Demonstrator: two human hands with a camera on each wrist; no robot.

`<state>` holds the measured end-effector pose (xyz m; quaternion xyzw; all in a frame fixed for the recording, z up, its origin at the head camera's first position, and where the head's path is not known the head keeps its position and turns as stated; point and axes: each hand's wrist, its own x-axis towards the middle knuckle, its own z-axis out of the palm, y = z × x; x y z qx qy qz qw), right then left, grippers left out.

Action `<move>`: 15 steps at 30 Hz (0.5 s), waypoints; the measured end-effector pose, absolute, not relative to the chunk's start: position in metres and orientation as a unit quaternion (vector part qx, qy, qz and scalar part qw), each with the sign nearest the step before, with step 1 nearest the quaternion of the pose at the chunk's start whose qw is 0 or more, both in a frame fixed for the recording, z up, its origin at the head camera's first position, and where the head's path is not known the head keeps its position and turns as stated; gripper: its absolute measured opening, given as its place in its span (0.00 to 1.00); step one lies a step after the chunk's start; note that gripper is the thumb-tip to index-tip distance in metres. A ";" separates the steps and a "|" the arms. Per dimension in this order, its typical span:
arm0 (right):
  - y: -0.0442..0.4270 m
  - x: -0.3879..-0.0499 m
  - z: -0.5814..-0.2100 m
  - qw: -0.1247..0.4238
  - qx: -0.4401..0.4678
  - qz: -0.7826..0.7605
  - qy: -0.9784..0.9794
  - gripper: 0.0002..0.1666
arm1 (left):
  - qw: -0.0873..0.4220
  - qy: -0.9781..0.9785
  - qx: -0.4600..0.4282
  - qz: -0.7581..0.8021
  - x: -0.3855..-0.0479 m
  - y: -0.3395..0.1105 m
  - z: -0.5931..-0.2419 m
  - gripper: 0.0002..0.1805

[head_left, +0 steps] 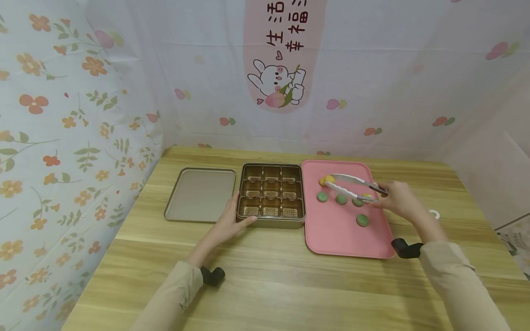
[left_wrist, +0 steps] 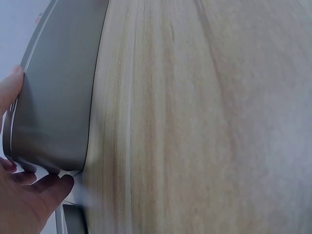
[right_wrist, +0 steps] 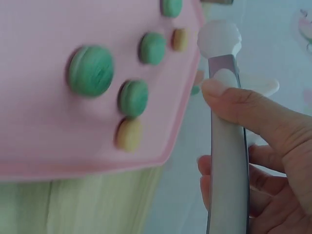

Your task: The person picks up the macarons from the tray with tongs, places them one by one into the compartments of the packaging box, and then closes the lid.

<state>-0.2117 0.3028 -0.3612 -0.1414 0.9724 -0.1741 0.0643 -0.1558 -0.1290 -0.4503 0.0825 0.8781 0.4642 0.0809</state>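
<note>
My left hand (head_left: 227, 224) grips the near-left corner of a bronze metal box (head_left: 271, 222) with a gold insert of several square compartments. In the left wrist view the thumb lies over the box's rim and the fingers bend against its side wall (left_wrist: 58, 97). My right hand (head_left: 399, 200) holds metal tongs (right_wrist: 228, 165) with white scalloped tips. Those tips reach over the pink tray (head_left: 331, 234) to a yellow macaron (head_left: 329, 179); whether they pinch it, I cannot tell. Several green macarons (head_left: 362, 220) and other yellow macarons (right_wrist: 129, 134) lie on the tray.
A flat tan metal lid (head_left: 203, 195) lies left of the box. The tray's left edge stands against the box's right side. A white ring-like thing (head_left: 434, 214) sits right of the tray. A printed cloth (head_left: 198, 92) hangs behind the wooden table (head_left: 256, 276).
</note>
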 end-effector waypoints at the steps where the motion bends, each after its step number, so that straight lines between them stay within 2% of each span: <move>1: 0.299 -0.211 -0.360 0.066 -0.144 -0.179 0.971 0.19 | 0.080 0.878 0.084 0.464 -0.156 -0.129 -0.450 0.57; 15: 0.254 -0.195 -0.337 0.082 -0.230 -0.185 0.952 0.30 | 0.083 0.883 0.085 0.454 -0.155 -0.129 -0.451 0.57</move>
